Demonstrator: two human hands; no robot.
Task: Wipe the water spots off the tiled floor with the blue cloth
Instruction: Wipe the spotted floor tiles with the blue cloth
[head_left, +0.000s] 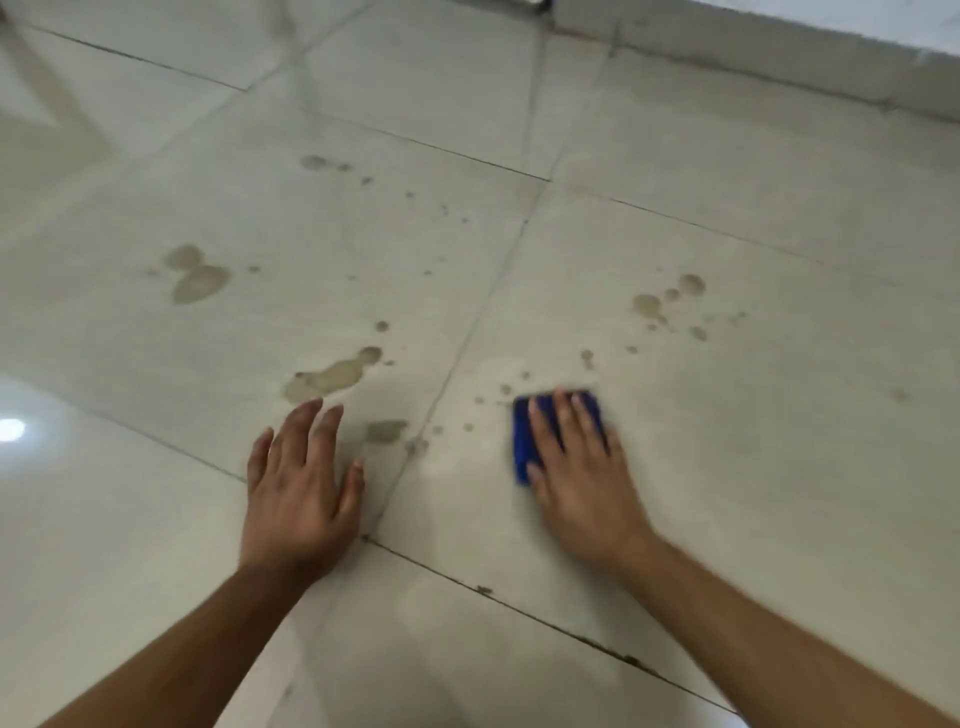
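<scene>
Pressing the folded blue cloth (524, 441) flat against the tiled floor (753, 467), the right hand (576, 467) lies palm-down with fingers spread over it, likely so the whole pad bears on the wet tile. The left hand (298, 483) is open and empty, fingers splayed low over the floor, apparently for balance. Water spots (332, 376) lie just beyond the left fingertips, with more ahead of the right hand and between the hands.
</scene>
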